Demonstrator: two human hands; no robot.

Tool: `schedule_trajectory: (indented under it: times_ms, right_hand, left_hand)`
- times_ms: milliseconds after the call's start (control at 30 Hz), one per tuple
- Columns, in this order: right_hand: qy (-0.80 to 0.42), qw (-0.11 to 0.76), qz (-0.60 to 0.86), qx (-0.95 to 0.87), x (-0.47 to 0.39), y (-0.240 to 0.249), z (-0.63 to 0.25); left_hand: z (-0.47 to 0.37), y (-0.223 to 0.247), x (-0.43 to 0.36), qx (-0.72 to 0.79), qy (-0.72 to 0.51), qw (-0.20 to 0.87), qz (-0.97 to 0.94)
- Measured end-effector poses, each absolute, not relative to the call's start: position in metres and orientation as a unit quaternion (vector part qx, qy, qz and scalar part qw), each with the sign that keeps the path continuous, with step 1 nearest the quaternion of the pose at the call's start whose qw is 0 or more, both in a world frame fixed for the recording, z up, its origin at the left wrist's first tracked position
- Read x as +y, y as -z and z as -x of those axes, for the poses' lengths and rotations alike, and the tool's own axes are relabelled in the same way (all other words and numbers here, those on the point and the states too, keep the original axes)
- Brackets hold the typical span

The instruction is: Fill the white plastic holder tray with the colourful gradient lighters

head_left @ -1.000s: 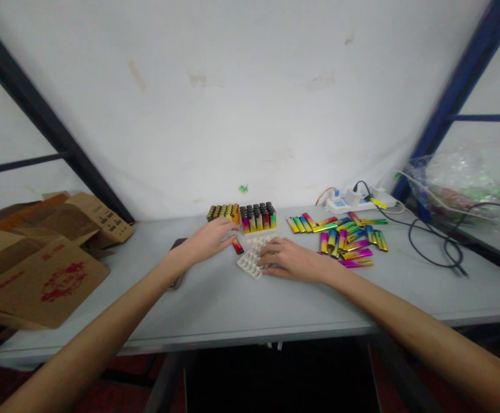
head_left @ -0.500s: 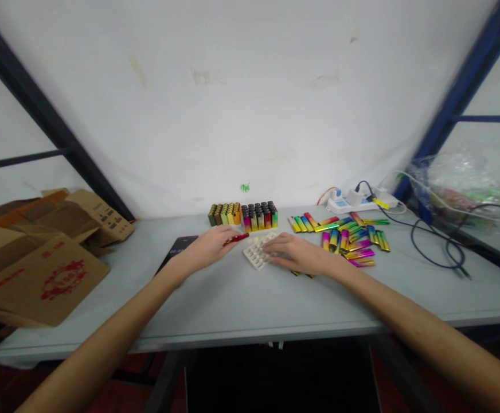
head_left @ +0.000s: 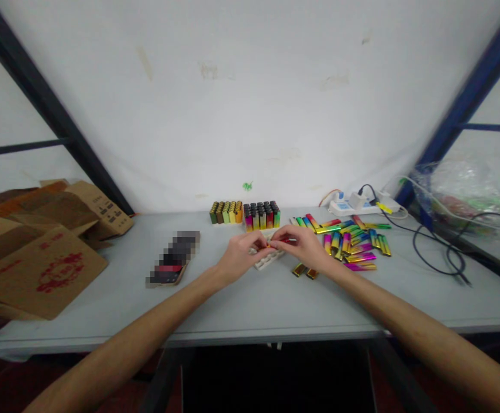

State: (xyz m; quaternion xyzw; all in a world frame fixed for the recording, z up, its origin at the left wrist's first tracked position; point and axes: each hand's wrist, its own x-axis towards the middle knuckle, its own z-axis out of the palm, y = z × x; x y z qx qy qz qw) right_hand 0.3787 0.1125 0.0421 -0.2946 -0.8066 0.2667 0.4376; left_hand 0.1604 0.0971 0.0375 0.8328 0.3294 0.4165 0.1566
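The left hand (head_left: 246, 255) and right hand (head_left: 304, 248) are held together, fingertips pinched on a mostly hidden red lighter (head_left: 269, 246), over the white tray (head_left: 267, 263), midway along the desk (head_left: 233, 307). Upright lighters (head_left: 261, 218) are ranked by the back edge; loose lighters (head_left: 353, 246) are scattered toward the back right corner.

Scuffed white wall (head_left: 250, 115) behind a grey table (head_left: 215, 312), blue post (head_left: 473, 86) at the right.

The grey table (head_left: 215, 310) carries cardboard (head_left: 47, 269), a phone (head_left: 175, 258), packed lighters (head_left: 262, 218), a white tray (head_left: 266, 261), loose shiny tubes (head_left: 360, 258) and a power strip (head_left: 340, 209).
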Motion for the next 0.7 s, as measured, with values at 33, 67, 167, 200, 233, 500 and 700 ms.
schedule_trajectory:
  times_ms: [33,67,167,200,233,500,700]
  right_hand:
    - [-0.307,0.437,0.292,-0.793,0.113,-0.042,-0.378]
    - [-0.346,0.434,0.286,-0.781,0.114,-0.042,-0.378]
    - [-0.426,0.435,0.262,-0.748,0.116,-0.042,-0.379]
    - [-0.445,0.441,0.258,-0.736,0.116,-0.041,-0.379]
    - [-0.463,0.445,0.255,-0.723,0.117,-0.040,-0.379]
    - [-0.534,0.455,0.283,-0.654,0.123,-0.036,-0.379]
    - [-0.521,0.448,0.307,-0.659,0.123,-0.051,-0.389]
  left_hand:
    - [-0.160,-0.037,0.096,0.333,-0.428,0.162,-0.825]
    - [-0.160,-0.036,0.095,0.335,-0.438,0.171,-0.817]
    - [-0.162,-0.035,0.093,0.343,-0.466,0.206,-0.789]
    - [-0.163,-0.034,0.092,0.346,-0.476,0.222,-0.777]
    - [-0.165,-0.034,0.092,0.350,-0.484,0.240,-0.765]
    - [-0.158,-0.036,0.088,0.351,-0.419,0.124,-0.828]
    - [-0.136,-0.030,0.099,0.402,-0.277,0.036,-0.872]
